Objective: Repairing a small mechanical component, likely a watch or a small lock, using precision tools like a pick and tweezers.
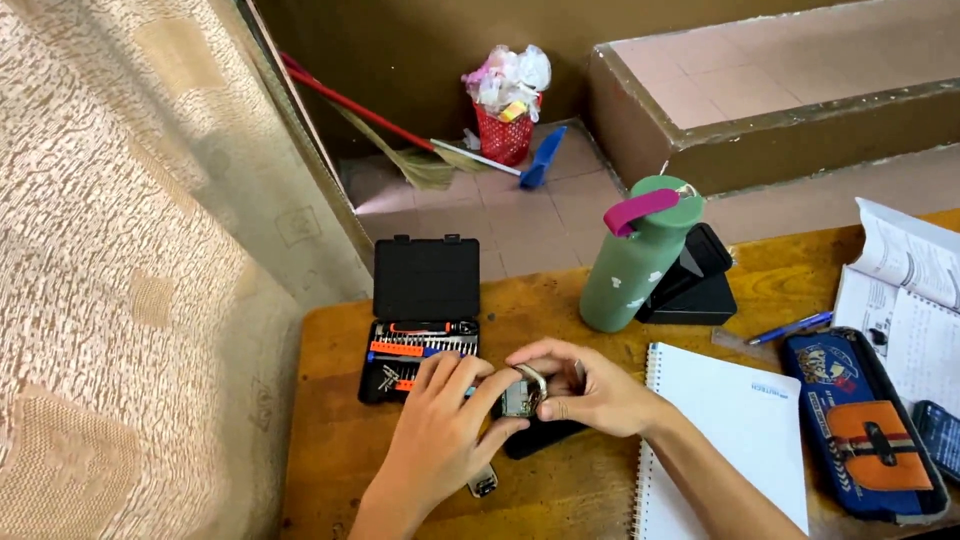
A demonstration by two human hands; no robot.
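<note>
Left hand (440, 425): I see its fingers curled, tips pinched on the small metal padlock (522, 396).
Right hand (590, 390): fingers bent close, clamped on the same padlock from the right.
Padlock: between both hands, above the wooden desk (560, 300), just right of the open black screwdriver kit (422, 330).
Shapes: curved shiny shackle, boxy body.

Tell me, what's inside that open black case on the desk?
The open black case holds a row of screwdriver bits in an orange holder, with a driver handle above them. The left hand covers its lower right corner, so what lies there cannot be seen.
</note>
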